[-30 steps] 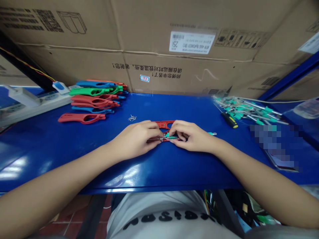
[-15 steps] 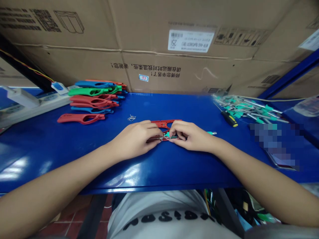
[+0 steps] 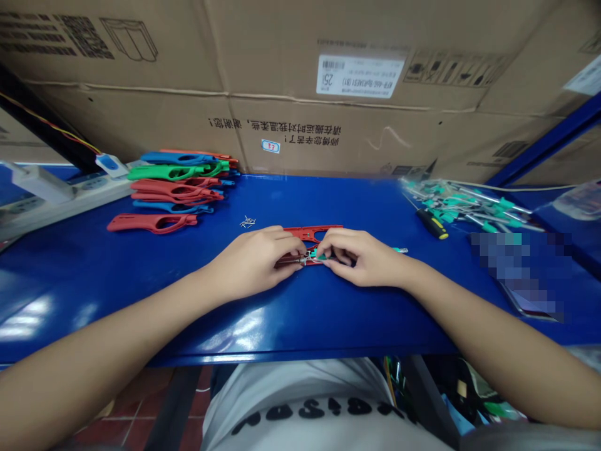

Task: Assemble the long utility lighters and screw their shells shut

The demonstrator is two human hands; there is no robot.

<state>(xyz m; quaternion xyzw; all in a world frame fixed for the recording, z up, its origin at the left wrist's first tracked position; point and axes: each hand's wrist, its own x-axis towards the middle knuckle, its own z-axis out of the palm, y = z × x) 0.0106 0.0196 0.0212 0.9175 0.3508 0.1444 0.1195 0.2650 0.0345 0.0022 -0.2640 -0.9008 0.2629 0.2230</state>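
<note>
My left hand (image 3: 256,260) is closed around the left part of a red plastic lighter casing half (image 3: 286,257), low over the blue table. My right hand (image 3: 364,258) pinches at a green lighter insert (image 3: 320,254) with thin pale wires, lying along that casing half. A metal tip (image 3: 402,250) of the insert sticks out past the right hand. Just behind the hands lies a second red casing half (image 3: 304,234), partly hidden by the fingers. What exactly the fingertips press on is too small to tell.
Small screws (image 3: 247,222) lie beyond my left hand. Stacked coloured lighter casings (image 3: 176,191) and a power strip (image 3: 89,188) are at the left. At the right are green-and-metal lighter inserts (image 3: 462,202), a screwdriver (image 3: 432,224) and a blurred-out flat object (image 3: 521,275). A cardboard box (image 3: 282,75) stands behind.
The fingers of my right hand have shifted very slightly at the green insert and wires. My left hand keeps its hold, and everything else stays put.
</note>
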